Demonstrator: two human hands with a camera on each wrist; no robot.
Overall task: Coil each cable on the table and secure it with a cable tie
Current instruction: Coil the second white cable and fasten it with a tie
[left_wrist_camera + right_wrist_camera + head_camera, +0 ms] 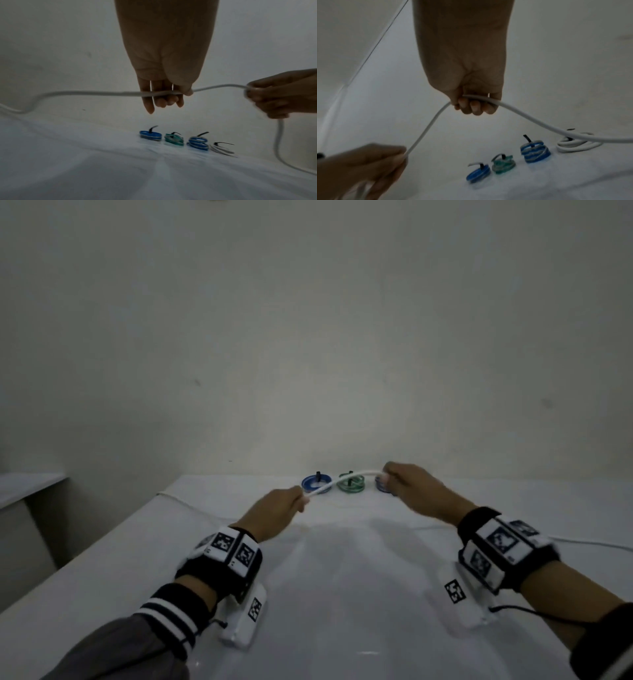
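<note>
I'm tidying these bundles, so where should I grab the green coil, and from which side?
Probably come from above and pinch the green coil across its front and back rim. It lies flat, with a blue coil and a striped blue coil flanking it closely.

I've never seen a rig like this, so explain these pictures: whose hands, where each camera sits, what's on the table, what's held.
No machine: a person works bare-handed, with a camera on the head and one on each wrist. The head view shows both hands; each wrist view looks along its own hand. The left hand and right hand both grip one white cable, running between them above the table. Near the wall lie a blue coil, green coil, second blue coil and white coil, all tied.
</note>
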